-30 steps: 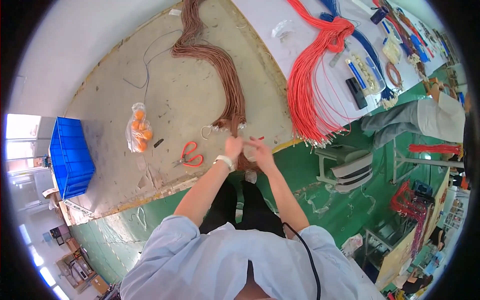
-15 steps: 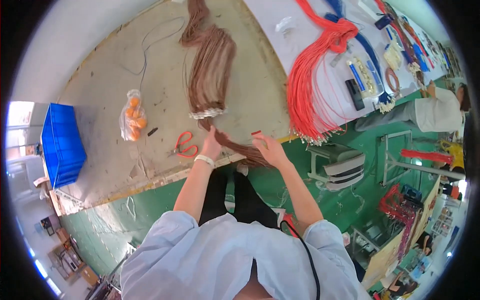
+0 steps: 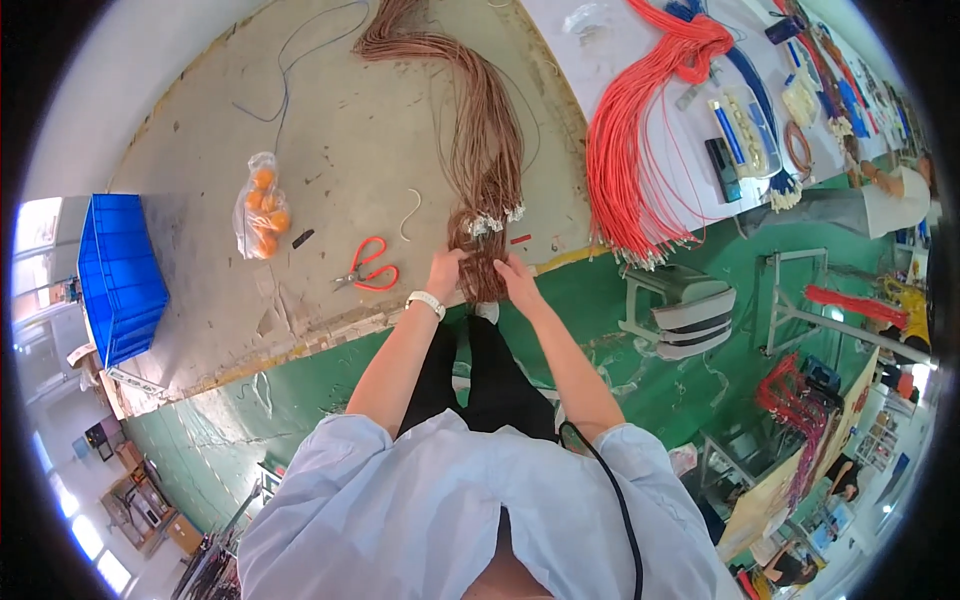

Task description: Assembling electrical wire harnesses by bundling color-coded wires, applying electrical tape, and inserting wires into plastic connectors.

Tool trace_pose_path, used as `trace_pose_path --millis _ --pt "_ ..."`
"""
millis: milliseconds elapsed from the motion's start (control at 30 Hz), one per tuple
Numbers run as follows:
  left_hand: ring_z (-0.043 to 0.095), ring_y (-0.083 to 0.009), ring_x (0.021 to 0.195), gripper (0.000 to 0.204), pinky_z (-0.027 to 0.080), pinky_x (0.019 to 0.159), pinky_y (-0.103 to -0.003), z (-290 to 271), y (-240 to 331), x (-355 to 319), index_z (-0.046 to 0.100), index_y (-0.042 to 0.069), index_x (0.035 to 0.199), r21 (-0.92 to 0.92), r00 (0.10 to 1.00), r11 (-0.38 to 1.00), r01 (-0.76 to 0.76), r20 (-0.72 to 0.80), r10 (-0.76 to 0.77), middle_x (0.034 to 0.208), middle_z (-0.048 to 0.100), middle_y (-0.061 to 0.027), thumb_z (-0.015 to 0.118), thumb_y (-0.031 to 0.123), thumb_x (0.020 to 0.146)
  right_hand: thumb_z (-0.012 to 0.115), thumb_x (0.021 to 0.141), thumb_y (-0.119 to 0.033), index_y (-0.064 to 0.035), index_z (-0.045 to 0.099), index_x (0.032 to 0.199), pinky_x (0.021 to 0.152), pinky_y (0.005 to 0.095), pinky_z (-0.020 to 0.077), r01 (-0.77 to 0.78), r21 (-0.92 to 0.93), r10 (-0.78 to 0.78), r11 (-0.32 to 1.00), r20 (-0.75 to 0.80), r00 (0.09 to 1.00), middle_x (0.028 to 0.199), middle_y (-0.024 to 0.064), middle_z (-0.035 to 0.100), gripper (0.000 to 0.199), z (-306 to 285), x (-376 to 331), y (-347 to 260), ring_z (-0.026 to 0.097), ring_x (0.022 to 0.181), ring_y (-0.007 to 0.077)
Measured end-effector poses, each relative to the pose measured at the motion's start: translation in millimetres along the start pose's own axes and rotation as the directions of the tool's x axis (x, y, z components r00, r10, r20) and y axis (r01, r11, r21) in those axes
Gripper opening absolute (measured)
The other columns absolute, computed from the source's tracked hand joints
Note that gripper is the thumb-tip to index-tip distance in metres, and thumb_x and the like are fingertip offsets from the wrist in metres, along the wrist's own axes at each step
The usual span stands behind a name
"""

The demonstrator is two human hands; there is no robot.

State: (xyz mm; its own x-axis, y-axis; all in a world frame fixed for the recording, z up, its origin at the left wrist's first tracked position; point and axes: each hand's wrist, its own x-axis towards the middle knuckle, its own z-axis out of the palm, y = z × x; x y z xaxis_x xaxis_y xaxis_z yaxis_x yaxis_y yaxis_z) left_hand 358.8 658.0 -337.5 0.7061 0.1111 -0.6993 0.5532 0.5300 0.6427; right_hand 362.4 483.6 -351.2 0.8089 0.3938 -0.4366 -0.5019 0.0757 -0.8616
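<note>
1. Both hands have moved closer together since a moment ago, and the brown wire bundle (image 3: 487,170) now lies straight up the bench (image 3: 330,130).
2. The left hand (image 3: 444,273) is closed around the bundle's near end at the bench edge.
3. The right hand (image 3: 517,277) grips the same end from the other side.
4. Red scissors (image 3: 368,267) lie just left of the left hand.
5. A clear bag of oranges (image 3: 261,205) sits farther left.
</note>
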Motion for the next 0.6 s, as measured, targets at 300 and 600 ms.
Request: trace_pose_path --millis 300,600 --pt "0.017 -0.0405 0.143 0.128 0.015 0.115 -0.054 119 95 19 0.004 -0.007 0.148 0.978 0.721 0.157 -0.14 -0.008 0.693 0.15 0.019 -0.0309 0.079 0.054 0.065 0.047 0.095 -0.021 -0.0012 0.038 0.122 0.058 0.0534 0.0498 -0.019 -0.895 -0.089 0.445 -0.066 0.994 0.073 0.0242 0.064 0.035 53 -11 -30 0.063 0.067 0.0443" --pt "0.066 -0.0345 0.1 0.043 0.052 0.086 -0.041 134 137 133 0.062 -0.008 0.107 0.94 0.959 0.324 -0.108 0.013 0.283 0.108 0.066 -0.0225 0.066 0.02 0.074 0.077 0.075 -0.04 0.0034 0.036 0.132 0.079 0.0464 0.0521 0.099 -0.702 -0.323 0.705 -0.194 0.926 0.108 0.0279 0.062 0.082 45 -10 8 0.063 0.093 0.0433"
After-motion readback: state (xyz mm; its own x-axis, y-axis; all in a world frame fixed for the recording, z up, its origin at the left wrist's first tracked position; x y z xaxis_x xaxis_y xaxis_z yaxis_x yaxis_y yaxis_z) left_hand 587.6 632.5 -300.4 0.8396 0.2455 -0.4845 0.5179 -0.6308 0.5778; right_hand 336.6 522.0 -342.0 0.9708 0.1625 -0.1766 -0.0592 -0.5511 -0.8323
